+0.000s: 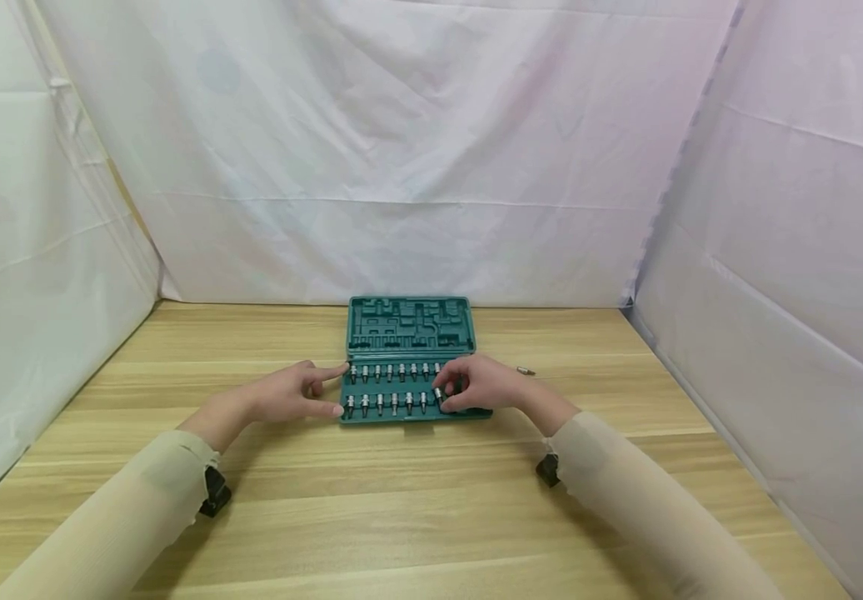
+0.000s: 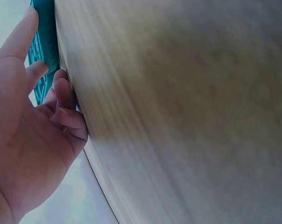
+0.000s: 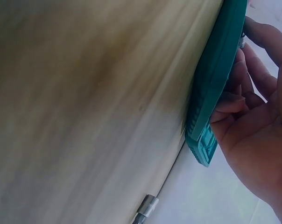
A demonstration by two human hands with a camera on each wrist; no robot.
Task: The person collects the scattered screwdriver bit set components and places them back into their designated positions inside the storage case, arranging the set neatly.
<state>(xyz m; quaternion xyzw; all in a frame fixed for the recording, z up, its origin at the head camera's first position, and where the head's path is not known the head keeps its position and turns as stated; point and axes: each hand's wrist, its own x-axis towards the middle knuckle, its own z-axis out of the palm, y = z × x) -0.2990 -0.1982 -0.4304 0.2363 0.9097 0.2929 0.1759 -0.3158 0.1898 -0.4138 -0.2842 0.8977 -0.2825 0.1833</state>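
Observation:
A green tool case [image 1: 409, 422] lies unfolded on the wooden table, holding two rows of silver bit sockets with dark tips. My left hand [image 1: 289, 394] is at the case's left end, thumb and index finger stretched out to its edge. In the left wrist view, the other fingers of the left hand [image 2: 33, 126] curl loosely beside the green case [image 2: 46, 32]. Over the right end of the front row, my right hand [image 1: 487, 383] pinches a bit socket [image 1: 438, 394] between thumb and fingers. That bit socket [image 3: 243, 42] shows only partly in the right wrist view.
Another bit socket [image 1: 525, 370] lies loose on the table, right of the case and behind the right wrist. The moulded case lid [image 1: 411, 323] rests opened toward the back. White cloth [image 1: 401, 167] hangs behind the table and along both sides.

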